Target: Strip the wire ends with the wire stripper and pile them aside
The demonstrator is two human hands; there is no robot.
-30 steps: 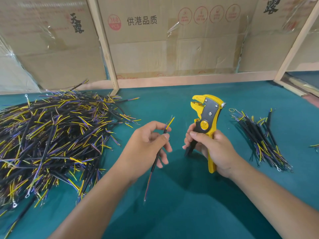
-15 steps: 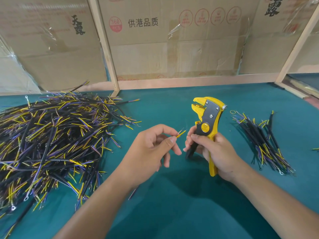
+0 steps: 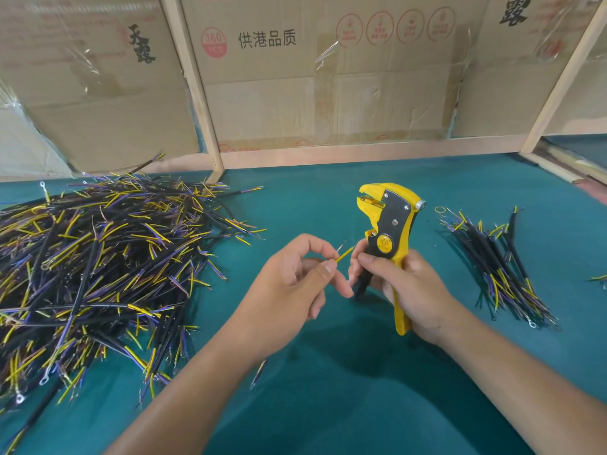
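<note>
With the left hand point(image 3: 295, 284) pinching the yellow wire point(image 3: 345, 252) just left of the upright wire stripper point(image 3: 389, 238) gripped by the right hand point(image 3: 414, 290), raise the wire end squarely into the stripper's open jaws before squeezing.

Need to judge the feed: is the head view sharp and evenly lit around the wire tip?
Head view: the wire tip and wire stripper are sharp, soft even light, faint shadow under the hands, wide-angle bending at the edges, glare only on the cardboard's tape.
</note>
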